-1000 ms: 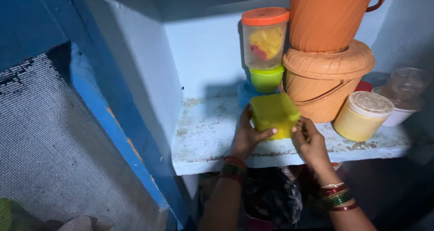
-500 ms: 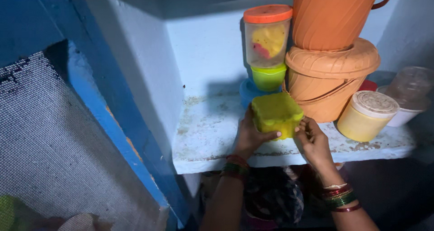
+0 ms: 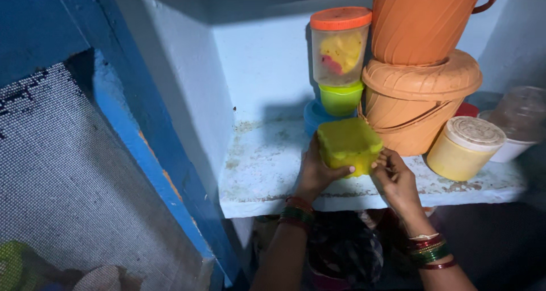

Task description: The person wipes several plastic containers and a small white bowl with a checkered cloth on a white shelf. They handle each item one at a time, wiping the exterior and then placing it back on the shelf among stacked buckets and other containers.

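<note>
Left hand (image 3: 314, 174) grips the yellow box (image 3: 348, 146) on the shelf (image 3: 267, 171); right hand (image 3: 393, 177) apparently pinches its corner, fingertips partly hidden.

I've got bare shelf (image 3: 267, 171) open to the left as far as the side wall (image 3: 182, 97), but the orange bucket (image 3: 418, 106), stacked jars (image 3: 340, 58) and cream tub (image 3: 463, 149) crowd the back and right.
</note>
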